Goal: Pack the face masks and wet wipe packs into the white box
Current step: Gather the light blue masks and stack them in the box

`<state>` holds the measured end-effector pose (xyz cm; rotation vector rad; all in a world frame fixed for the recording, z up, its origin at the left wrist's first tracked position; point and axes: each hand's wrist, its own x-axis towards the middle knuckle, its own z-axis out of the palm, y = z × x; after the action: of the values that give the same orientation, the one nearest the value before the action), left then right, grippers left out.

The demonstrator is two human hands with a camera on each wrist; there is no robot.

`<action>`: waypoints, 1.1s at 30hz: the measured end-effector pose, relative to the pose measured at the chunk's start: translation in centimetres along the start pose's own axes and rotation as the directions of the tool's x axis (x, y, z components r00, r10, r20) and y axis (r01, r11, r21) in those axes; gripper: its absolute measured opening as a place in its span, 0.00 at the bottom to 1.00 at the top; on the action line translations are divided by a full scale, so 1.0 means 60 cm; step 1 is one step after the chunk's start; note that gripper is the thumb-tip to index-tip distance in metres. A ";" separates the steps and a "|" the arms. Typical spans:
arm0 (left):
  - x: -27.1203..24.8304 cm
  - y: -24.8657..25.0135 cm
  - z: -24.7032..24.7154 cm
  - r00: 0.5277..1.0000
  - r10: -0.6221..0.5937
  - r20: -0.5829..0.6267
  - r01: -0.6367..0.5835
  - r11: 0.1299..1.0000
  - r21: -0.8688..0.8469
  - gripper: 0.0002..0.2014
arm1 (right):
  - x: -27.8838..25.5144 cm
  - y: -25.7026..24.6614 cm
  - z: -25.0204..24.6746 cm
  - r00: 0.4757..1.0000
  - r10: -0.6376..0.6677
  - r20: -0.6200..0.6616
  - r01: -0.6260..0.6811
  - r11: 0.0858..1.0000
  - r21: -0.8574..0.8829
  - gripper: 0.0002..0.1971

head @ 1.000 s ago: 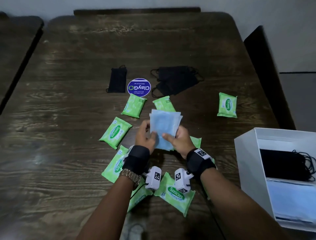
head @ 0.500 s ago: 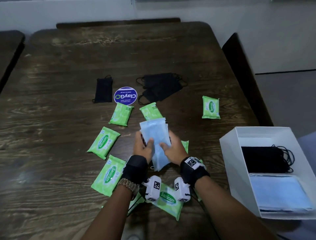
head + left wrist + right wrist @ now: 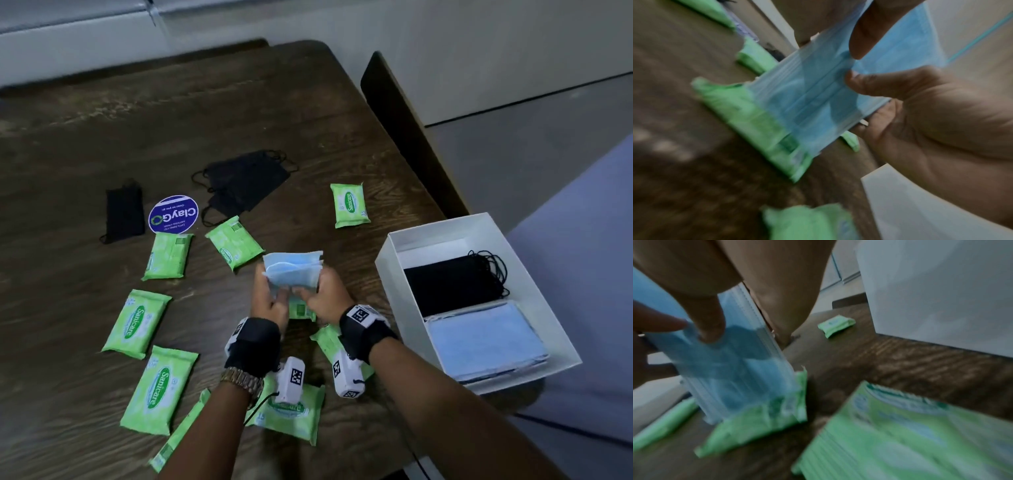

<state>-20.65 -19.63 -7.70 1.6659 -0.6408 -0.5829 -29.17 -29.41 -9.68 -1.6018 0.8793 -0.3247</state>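
Note:
A stack of blue face masks is held upright above the table between both hands. My left hand grips its left edge, thumb on the front. My right hand grips the right edge, a finger pressed on the blue stack. The white box stands at the right table edge, with black masks and blue masks lying inside. Several green wet wipe packs lie scattered on the wood. Loose black masks and a folded black mask lie farther back.
A round blue ClayGo sticker lies between the black masks. One wipe pack sits alone near the box's far corner. The dark wooden table ends just beyond the box; a dark bench back runs along the right.
Both hands have carried the blue mask stack rightward, nearer the white box, and squared it between the palms. The head view has swung right, bringing the whole box into sight.

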 end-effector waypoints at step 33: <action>-0.122 0.180 0.369 0.719 -0.326 0.614 -0.369 0.570 0.734 0.22 | -0.180 -0.020 -0.546 0.913 0.280 0.297 0.082 0.588 -0.804 0.08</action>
<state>-42.16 -31.85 -0.72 2.2979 -1.7380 -1.0211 -57.22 -45.62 2.20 -2.3327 0.8289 0.5914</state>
